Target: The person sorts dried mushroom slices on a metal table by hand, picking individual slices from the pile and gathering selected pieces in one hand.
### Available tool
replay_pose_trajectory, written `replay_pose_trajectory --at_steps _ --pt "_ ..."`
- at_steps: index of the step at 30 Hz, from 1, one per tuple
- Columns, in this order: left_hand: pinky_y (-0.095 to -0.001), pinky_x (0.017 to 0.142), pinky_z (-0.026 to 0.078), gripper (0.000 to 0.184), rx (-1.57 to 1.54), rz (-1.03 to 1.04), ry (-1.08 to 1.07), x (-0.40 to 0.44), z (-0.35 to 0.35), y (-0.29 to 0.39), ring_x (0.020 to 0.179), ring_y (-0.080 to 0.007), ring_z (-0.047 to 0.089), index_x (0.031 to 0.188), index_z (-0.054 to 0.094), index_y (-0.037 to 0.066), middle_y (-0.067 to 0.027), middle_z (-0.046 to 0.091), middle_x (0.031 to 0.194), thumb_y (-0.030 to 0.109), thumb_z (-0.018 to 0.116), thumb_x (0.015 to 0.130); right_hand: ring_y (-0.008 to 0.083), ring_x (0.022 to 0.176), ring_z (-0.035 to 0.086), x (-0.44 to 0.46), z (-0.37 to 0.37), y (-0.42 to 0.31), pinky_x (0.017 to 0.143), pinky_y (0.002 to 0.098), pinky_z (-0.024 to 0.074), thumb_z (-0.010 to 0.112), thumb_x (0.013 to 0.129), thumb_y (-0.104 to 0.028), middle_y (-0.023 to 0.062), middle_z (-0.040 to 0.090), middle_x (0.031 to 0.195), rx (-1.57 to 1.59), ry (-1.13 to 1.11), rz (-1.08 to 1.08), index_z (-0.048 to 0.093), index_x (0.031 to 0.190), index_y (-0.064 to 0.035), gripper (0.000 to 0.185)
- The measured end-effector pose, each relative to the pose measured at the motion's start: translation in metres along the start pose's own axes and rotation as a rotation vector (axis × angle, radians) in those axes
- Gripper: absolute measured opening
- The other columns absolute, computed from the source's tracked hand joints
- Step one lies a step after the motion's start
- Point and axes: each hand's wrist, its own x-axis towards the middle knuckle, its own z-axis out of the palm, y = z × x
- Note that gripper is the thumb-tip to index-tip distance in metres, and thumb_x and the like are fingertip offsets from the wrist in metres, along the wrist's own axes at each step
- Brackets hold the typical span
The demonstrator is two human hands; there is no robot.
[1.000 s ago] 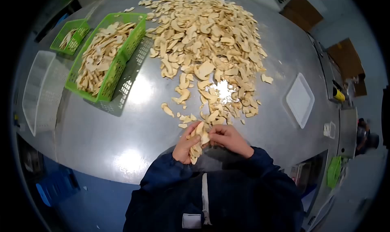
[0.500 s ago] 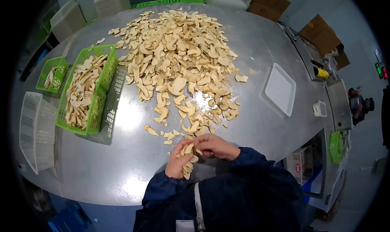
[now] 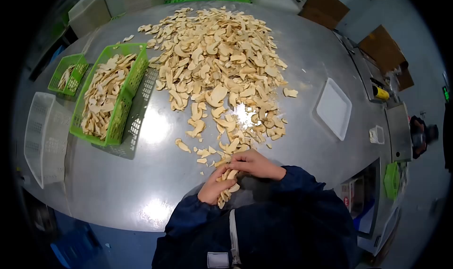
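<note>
My left hand (image 3: 215,188) is closed around several dried mushroom slices (image 3: 226,190), stacked together and hanging down past its thumb. Right against its fingertips, my right hand (image 3: 257,165) has its fingers pinched together; whatever is between them is hidden. Both hands are low over the metal table, at the near edge of a big heap of pale mushroom slices (image 3: 222,52). Small broken pieces (image 3: 203,153) lie just beyond my left hand.
Left of the heap stand a green basket (image 3: 123,109) full of slices, a smaller green basket (image 3: 80,75) with a few, and a white basket (image 3: 41,141). A white tray (image 3: 334,109) lies on the metal table (image 3: 179,193) at right. Another person (image 3: 419,136) is far right.
The view has shifted, so the table's things sit further right. My right fingers held a dark-edged slice above the stack; now they are at the left fingertips, and that slice is out of sight.
</note>
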Motion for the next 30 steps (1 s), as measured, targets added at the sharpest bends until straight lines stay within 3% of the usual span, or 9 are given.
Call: replay_pose_trajectory --at_steps 8,12,15,16,19,23,25,27,30 --pt "-0.0243 0.078 0.043 0.048 -0.032 -0.007 -0.010 -0.003 -0.001 0.005 0.089 -0.0126 0.051 0.127 0.040 0.005 -0.0049 0.050 0.097 0.003 0.055 0.081 0.0023 0.052 0.041 0.013 -0.010 -0.003 0.046 0.0183 0.0306 0.057 0.089 -0.023 -0.0038 0.048 0.061 0.352 -0.233 0.183 0.058 0.078 -0.0057 0.021" --pt "-0.0339 0.087 0.047 0.047 -0.178 -0.020 -0.068 -0.002 -0.009 0.005 0.088 -0.0151 0.053 0.126 0.040 0.008 -0.0055 0.051 0.095 0.004 0.056 0.082 0.0048 0.062 0.046 0.028 -0.039 -0.004 0.055 0.0202 0.0377 0.059 0.088 -0.019 -0.0033 0.051 0.069 0.150 -0.117 -0.057 0.058 0.082 -0.0053 0.015" --pt "-0.0413 0.093 0.045 0.050 -0.309 -0.028 -0.093 -0.005 -0.003 0.012 0.094 -0.0180 0.054 0.130 0.037 0.005 -0.0075 0.052 0.100 -0.001 0.051 0.083 0.0313 0.080 0.056 0.061 -0.097 0.015 0.071 0.0357 0.0450 0.065 0.077 -0.015 0.0153 0.058 0.090 -0.816 0.752 -0.501 0.059 0.095 0.0004 0.024" --pt "-0.0422 0.094 0.045 0.050 -0.330 -0.026 -0.088 -0.006 -0.001 0.014 0.094 -0.0180 0.054 0.131 0.036 0.005 -0.0071 0.052 0.100 0.000 0.052 0.083 0.0353 0.082 0.054 0.058 -0.106 0.003 0.070 0.0406 0.0443 0.066 0.075 -0.019 0.0170 0.056 0.093 -1.082 0.897 -0.340 0.058 0.096 0.0003 0.029" --pt "-0.0443 0.096 0.043 0.051 -0.371 0.004 -0.101 -0.006 0.000 0.015 0.092 -0.0174 0.052 0.131 0.036 0.007 -0.0054 0.050 0.098 0.004 0.054 0.083 0.0358 0.078 0.052 0.057 -0.124 0.017 0.070 0.0442 0.0434 0.070 0.069 -0.022 0.0149 0.051 0.076 -1.200 0.891 -0.280 0.057 0.083 -0.0022 0.028" --pt "-0.0425 0.092 0.043 0.051 -0.367 0.054 -0.119 -0.004 -0.009 0.009 0.087 -0.0153 0.046 0.131 0.039 0.010 -0.0029 0.045 0.091 0.011 0.057 0.083 0.0284 0.064 0.055 0.029 -0.131 -0.001 0.059 0.0354 0.0428 0.064 0.073 -0.022 0.0134 0.059 0.070 -0.758 0.652 0.017 0.059 0.077 0.0018 0.024" --pt "-0.0398 0.086 0.044 0.050 -0.370 0.065 -0.121 -0.003 -0.010 0.009 0.083 -0.0149 0.044 0.130 0.039 0.010 -0.0024 0.042 0.088 0.012 0.057 0.084 0.0154 0.059 0.051 0.013 -0.154 0.011 0.057 0.0305 0.0416 0.064 0.074 -0.025 0.0093 0.058 0.065 -0.467 0.630 -0.010 0.062 0.085 0.0023 0.029" --pt "-0.0365 0.078 0.044 0.049 -0.379 0.081 -0.148 -0.002 -0.011 0.008 0.080 -0.0149 0.042 0.130 0.040 0.010 -0.0021 0.040 0.086 0.013 0.056 0.084 0.0169 0.058 0.051 0.005 -0.174 0.025 0.056 0.0299 0.0414 0.065 0.074 -0.025 0.0085 0.058 0.065 -0.228 0.649 0.024 0.062 0.085 0.0024 0.030" --pt "-0.0332 0.071 0.040 0.049 -0.372 0.076 -0.116 -0.002 -0.007 0.008 0.079 -0.0148 0.041 0.130 0.040 0.010 -0.0024 0.040 0.086 0.013 0.057 0.084 0.0224 0.067 0.056 -0.004 -0.185 0.028 0.063 0.0320 0.0448 0.066 0.074 -0.024 0.0102 0.062 0.075 -0.641 0.797 0.044 0.063 0.089 0.0006 0.029"
